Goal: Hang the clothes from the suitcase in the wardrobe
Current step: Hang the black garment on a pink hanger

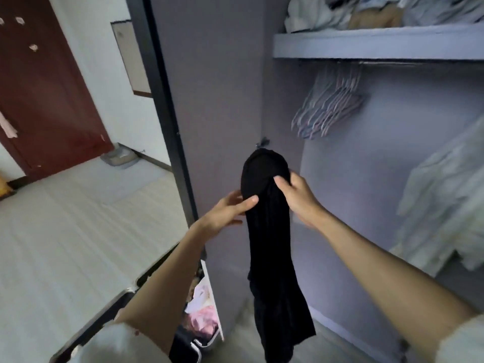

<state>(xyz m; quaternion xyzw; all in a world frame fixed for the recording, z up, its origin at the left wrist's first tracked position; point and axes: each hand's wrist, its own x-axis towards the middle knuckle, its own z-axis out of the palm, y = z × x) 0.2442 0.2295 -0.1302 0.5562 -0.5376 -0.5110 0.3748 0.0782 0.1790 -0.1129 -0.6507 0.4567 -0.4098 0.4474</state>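
A long black garment (272, 244) hangs straight down in front of the open wardrobe (379, 43). My right hand (296, 195) grips it near its rounded top, thumb across the front. My left hand (230, 208) touches the garment's left edge with its fingers stretched out. A small clip or hook (262, 143) shows just above the garment's top. Several empty hangers (330, 106) are bunched on the rail under the shelf. The open suitcase (193, 310) lies on the floor at the bottom, with pink and white clothes in it.
A pale garment (445, 195) hangs at the wardrobe's right side. Folded bedding (366, 11) is piled on the top shelf. The wardrobe door's dark edge (167, 113) stands to my left. A dark red door (44, 87) and light floor lie beyond.
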